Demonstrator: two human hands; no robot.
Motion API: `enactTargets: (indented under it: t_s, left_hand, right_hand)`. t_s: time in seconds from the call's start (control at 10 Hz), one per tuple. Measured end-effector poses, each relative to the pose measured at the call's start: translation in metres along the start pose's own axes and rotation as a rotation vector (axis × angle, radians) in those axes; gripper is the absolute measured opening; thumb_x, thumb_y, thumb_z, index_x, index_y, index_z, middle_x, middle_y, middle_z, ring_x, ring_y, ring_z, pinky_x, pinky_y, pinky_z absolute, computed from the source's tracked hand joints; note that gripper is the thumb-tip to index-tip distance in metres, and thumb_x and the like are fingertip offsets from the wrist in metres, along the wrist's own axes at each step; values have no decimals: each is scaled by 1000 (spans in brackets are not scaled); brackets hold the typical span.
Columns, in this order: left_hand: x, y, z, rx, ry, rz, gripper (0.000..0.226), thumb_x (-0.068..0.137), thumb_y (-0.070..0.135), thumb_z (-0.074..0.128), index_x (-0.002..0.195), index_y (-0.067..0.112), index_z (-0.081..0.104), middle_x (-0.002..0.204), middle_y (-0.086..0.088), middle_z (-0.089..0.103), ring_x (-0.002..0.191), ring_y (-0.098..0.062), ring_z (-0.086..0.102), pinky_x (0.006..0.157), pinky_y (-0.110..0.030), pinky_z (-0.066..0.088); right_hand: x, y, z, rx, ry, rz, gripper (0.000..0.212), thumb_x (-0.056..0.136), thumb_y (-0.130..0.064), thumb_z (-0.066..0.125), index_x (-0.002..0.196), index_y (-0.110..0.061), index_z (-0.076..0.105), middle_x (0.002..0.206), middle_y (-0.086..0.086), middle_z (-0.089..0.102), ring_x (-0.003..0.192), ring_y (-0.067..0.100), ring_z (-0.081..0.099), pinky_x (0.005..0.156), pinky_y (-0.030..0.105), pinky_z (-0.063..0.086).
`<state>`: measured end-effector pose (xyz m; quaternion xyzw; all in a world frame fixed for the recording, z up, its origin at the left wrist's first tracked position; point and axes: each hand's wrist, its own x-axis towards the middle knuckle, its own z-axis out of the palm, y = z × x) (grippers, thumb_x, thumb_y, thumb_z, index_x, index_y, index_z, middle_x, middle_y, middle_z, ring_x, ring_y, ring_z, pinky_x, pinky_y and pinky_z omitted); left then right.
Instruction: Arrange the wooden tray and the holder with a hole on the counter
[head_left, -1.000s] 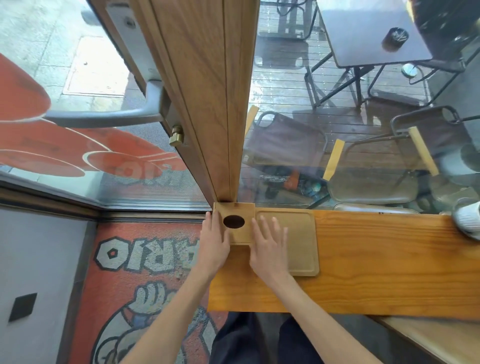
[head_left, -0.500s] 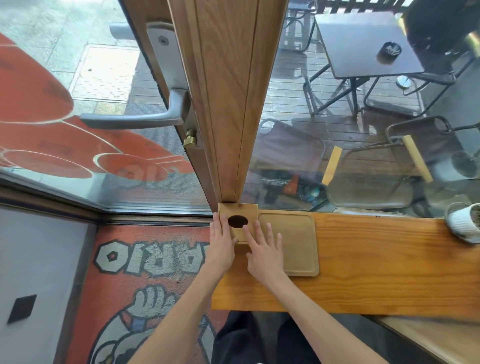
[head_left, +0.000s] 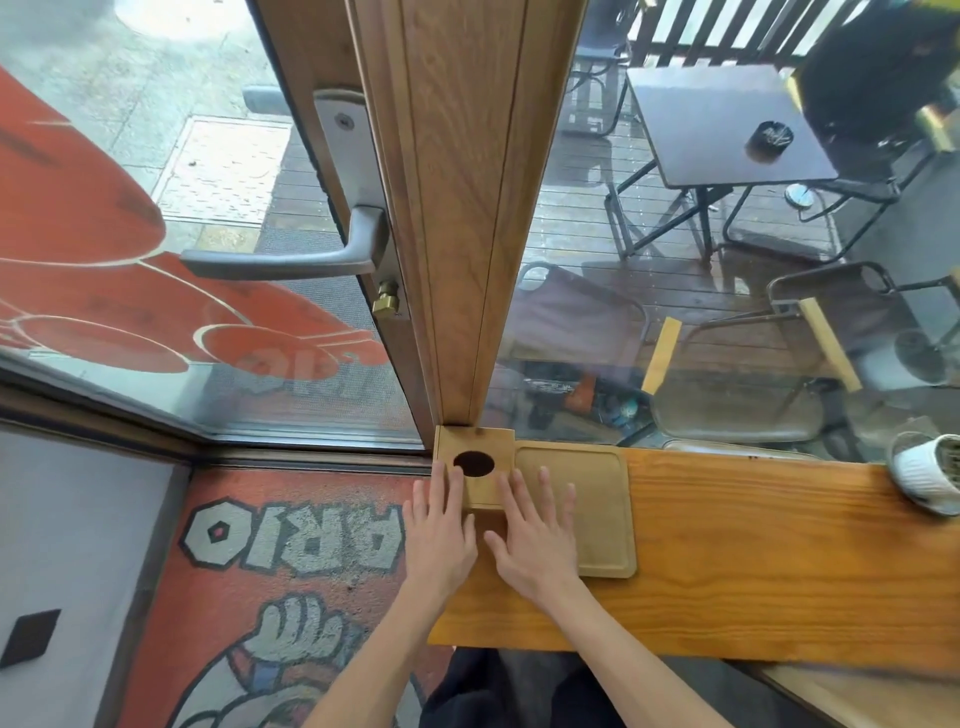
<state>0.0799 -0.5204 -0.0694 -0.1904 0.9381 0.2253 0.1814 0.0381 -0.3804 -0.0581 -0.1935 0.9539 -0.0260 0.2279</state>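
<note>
A small square wooden holder (head_left: 488, 486) with a dark round hole sits at the far left corner of the wooden counter (head_left: 753, 561), against the door post. The flat wooden tray (head_left: 597, 499) lies right beside it, touching its right side. My left hand (head_left: 439, 530) rests flat at the holder's left near edge, fingers together and touching it. My right hand (head_left: 535, 535) lies flat with fingers spread, partly over the tray's left part and the holder's near right corner. Neither hand grips anything.
A white ribbed pot (head_left: 930, 475) stands at the counter's far right. A wooden door post (head_left: 462, 208) and glass rise behind the holder, with a metal door handle (head_left: 291, 254) to the left. Below the counter's left end lies a red printed floor mat (head_left: 291, 545).
Both hands have slid slightly back toward me along the holder and tray; the holder and tray stay put. The camera view has tilted upward.
</note>
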Motion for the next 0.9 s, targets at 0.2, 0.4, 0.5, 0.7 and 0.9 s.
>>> enactTargets:
  t_s: [0.2, 0.4, 0.5, 0.7, 0.9]
  left_hand:
    - [7, 0, -7, 54, -12, 9, 68, 95, 38, 43, 157, 22, 22, 168, -7, 9, 150, -31, 23, 121, -58, 14]
    - [13, 8, -30, 142, -121, -15, 70, 93, 30, 48, 157, 24, 19, 168, -4, 5, 150, -23, 24, 119, -61, 9]
    - [18, 15, -54, 179, -266, -60, 71, 94, 27, 47, 158, 26, 16, 168, 0, 4, 151, -24, 22, 119, -61, 8]
    - [-3, 35, -70, 74, -227, -269, 61, 98, 17, 39, 154, 32, 21, 155, -9, 40, 137, -40, 44, 111, -68, 27]
    - [-82, 82, -58, 83, 21, -270, 26, 102, 22, 48, 117, 5, 59, 118, -14, 66, 112, -32, 63, 86, -41, 50]
  right_hand:
    - [-1, -3, -13, 1, -45, -39, 72, 96, -52, 25, 154, -26, -9, 165, 0, -7, 147, 30, -26, 116, 58, -18]
    - [5, 1, -32, -25, -168, -59, 70, 97, -47, 30, 156, -27, -1, 166, -1, -2, 151, 29, -15, 118, 57, -13]
    - [17, 7, -55, 64, -319, -48, 69, 96, -47, 36, 156, -31, 7, 166, -2, 1, 151, 29, -13, 119, 58, -8]
    - [11, 39, -100, 332, -468, 58, 60, 95, -54, 41, 147, -25, 43, 152, 6, 45, 140, 29, 41, 116, 42, 32]
    - [-39, 117, -123, 261, -108, -93, 28, 94, -38, 47, 100, -24, 70, 112, 4, 72, 105, 26, 65, 88, 38, 52]
